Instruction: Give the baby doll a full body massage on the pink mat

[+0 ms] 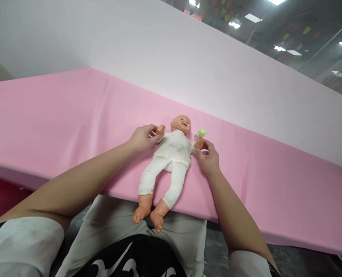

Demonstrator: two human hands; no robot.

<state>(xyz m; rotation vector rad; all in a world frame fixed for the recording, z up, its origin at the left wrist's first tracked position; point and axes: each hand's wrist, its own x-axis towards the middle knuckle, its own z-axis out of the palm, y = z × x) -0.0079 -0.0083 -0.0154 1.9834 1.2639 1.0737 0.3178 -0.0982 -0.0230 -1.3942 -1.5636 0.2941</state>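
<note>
A baby doll [175, 148] in a white top and white trousers lies face up on a pink-covered table [234, 165], its bare feet hanging past the front edge. My left hand [145, 137] is closed on the doll's hand at the left of the picture. On the other side, my right hand [209, 157] has its fingers round the doll's other hand. Just behind that doll hand is a small light-green object [202, 132] with something patterned beside it, partly hidden.
A plain white wall [171, 57] rises behind the table. Above it, at the upper right, glass shows ceiling lights and coloured spots. My lap is right under the table's front edge. Something red lies below the table at the far left.
</note>
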